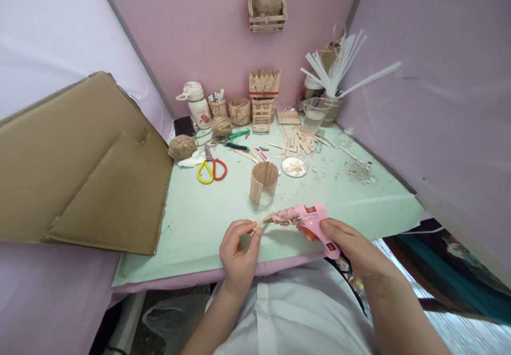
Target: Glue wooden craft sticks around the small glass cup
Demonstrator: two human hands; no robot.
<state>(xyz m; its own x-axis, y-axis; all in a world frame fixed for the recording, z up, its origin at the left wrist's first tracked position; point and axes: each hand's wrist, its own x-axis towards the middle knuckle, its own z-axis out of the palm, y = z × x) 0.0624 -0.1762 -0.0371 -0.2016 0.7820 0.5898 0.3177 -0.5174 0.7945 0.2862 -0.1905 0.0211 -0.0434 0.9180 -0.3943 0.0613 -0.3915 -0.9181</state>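
My left hand [238, 246] pinches one end of a short wooden craft stick [264, 220] near the table's front edge. In my right hand [346, 243] is a pink hot glue gun [305, 219], its fingers wrapped round the handle by the orange trigger. The gun's metal nozzle points left and meets the stick, or comes very close to it. Just beyond the hands stands a clear cup [264, 183] with craft sticks lining part of its side; bare clear wall shows at its front right.
Behind the cup are a white dish [294, 167] of stick pieces, a pile of craft sticks [300, 141], scissors [211, 168], pliers [235, 145] and twine balls [182, 147]. White glue sticks [333, 70] stand at the back right. A cardboard sheet [88, 168] leans at left.
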